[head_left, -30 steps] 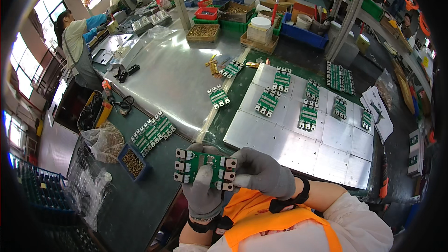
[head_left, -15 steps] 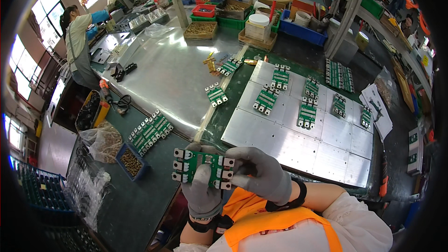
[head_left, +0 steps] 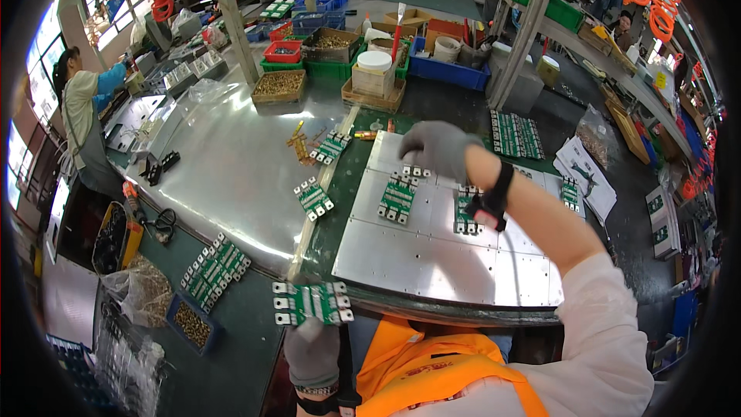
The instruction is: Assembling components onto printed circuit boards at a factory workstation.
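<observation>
My left hand (head_left: 312,355), in a grey glove, grips a green circuit board (head_left: 324,303) with silver terminals along two sides. Its thumb lies on the board's lower edge, and the fingers beneath are hidden. Over the far left part of the silver metal plate (head_left: 370,251) is my gloved right hand (head_left: 438,148), its fingers bent downward and slightly blurred. Whether anything is between those fingers cannot be seen. Under and around the right hand and forearm lie several similar boards, one being a green board (head_left: 397,199) on the plate; others are partly covered.
Two boards, including a green board (head_left: 313,198), lie left of the plate. A joined board panel (head_left: 216,272) and a blue box of brass parts (head_left: 193,323) are on the left. Further back stand a white tub (head_left: 374,60) and a blue bin (head_left: 448,69). A co-worker (head_left: 85,116) stands far left.
My right hand has let go of the circuit board and moved up and away over the metal plate. My left hand still holds the board, now lower. The view has shifted.
</observation>
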Tool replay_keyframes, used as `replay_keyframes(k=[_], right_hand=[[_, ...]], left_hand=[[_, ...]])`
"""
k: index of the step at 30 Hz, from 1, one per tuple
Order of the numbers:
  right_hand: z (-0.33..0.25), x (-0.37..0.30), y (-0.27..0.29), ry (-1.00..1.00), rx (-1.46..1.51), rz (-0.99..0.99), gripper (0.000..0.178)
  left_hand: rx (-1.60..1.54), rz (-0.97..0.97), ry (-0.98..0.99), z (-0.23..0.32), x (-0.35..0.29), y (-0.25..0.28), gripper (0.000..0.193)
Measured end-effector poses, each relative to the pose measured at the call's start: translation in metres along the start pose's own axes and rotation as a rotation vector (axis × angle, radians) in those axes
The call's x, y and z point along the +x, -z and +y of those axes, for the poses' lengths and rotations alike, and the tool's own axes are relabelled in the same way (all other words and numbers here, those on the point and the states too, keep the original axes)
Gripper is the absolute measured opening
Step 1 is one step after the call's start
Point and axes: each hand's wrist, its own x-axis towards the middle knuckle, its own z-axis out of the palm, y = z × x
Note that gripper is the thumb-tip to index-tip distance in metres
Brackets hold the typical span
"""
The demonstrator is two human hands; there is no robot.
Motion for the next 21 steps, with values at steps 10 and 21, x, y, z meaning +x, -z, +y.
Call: replay_keyframes(k=[10, 21], right_hand=[[0.099, 0.183, -0.032, -0.058, -0.865, -0.322, 0.02], [0.128, 0.222, -0.08, 0.193, -0.809, -0.461, 0.023]], left_hand=[[0.972, -0.165, -0.106, -0.002, -0.001, 0.026, 0.028], [0.54, 0.048, 0.161, -0.019, 0.011, 0.05, 0.046]])
